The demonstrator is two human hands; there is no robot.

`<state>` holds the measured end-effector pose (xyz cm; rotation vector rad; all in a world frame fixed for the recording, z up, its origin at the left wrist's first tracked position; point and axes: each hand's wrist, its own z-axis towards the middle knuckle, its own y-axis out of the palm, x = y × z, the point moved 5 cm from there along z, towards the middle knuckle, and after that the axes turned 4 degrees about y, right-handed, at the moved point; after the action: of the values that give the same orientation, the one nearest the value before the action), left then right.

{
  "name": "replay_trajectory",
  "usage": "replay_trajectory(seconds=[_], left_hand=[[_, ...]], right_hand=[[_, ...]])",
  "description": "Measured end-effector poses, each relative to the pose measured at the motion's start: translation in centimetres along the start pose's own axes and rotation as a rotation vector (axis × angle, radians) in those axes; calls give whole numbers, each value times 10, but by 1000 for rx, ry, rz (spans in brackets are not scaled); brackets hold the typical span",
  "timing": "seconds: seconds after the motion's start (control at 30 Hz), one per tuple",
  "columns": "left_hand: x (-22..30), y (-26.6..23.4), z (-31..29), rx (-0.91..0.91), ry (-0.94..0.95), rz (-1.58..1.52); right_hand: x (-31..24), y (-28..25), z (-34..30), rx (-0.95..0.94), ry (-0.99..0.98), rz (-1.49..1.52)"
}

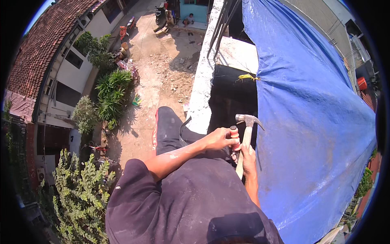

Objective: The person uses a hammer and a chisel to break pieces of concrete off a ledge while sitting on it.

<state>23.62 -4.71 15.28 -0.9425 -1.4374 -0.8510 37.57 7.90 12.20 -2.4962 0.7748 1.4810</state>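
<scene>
My right hand [249,160] is closed round the wooden handle of a claw hammer [247,133], whose metal head points up and away from me. Just to its left, my left hand [216,139] grips a tool with an orange-red handle [234,132] and a dark round end facing up. The lower part of that tool is hidden by my fingers, so its kind does not show. Both hands are close together in front of my body, the hammer head being above and right of the tool's end.
I am high up beside a rough white wall top [199,91]. Right of it gapes a dark opening [232,95], bordered by a blue tarpaulin [310,105]. Steel bars [219,30] rise from the wall. Far below lies a lane [148,83] with rubble, plants and a seated person [189,19].
</scene>
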Motion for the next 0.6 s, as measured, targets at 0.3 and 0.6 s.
replay_trajectory(seconds=[0.3,0.6], left_hand=[[166,-43,-137,-442,690,-354],[220,-11,-188,-693,1116,-369]], right_hand=[[69,-26,-22,78,103,-157],[77,-36,-14,181,198,-297]])
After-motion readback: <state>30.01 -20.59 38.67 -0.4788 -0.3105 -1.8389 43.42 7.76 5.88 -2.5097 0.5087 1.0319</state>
